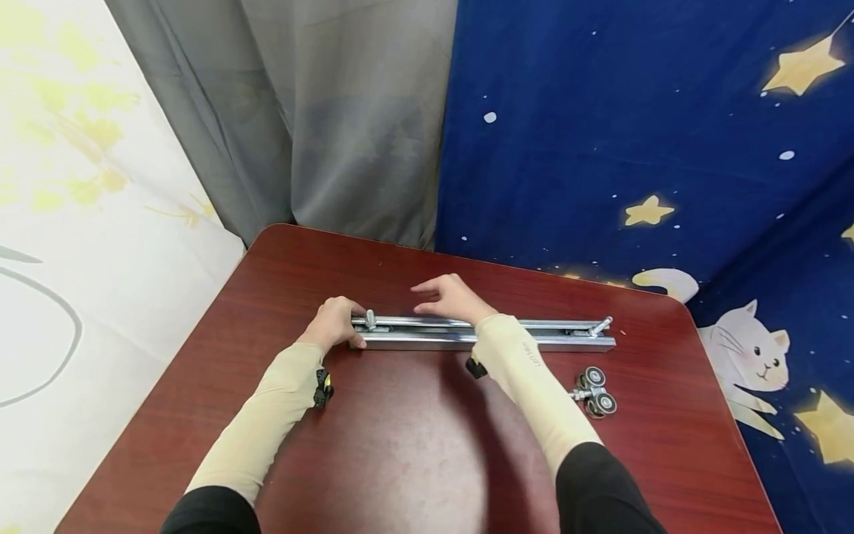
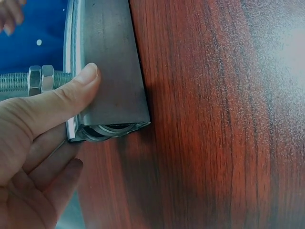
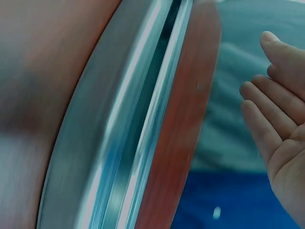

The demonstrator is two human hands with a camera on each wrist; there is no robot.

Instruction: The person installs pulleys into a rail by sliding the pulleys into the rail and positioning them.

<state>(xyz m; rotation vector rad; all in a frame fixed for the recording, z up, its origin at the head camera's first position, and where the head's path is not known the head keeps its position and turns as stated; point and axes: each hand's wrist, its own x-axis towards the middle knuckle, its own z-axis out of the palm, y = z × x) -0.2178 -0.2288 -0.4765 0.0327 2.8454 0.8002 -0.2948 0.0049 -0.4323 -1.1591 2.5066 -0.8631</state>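
A long slotted metal rail lies across the table with its slot facing up. My left hand grips its left end, thumb on the near side wall and fingers round toward the other side. Just by that hand, a threaded bolt with nuts sticks out of the slot; a curved rim of a wheel shows inside the open end. Another bolt leans up from the right end. Over the rail's middle hovers my right hand, fingers loosely bent, holding nothing and apart from the metal.
A loose roller trolley with several wheels and a bolt lies right of my right forearm. The red-brown table ends at the back against a grey curtain and a blue star-patterned cloth.
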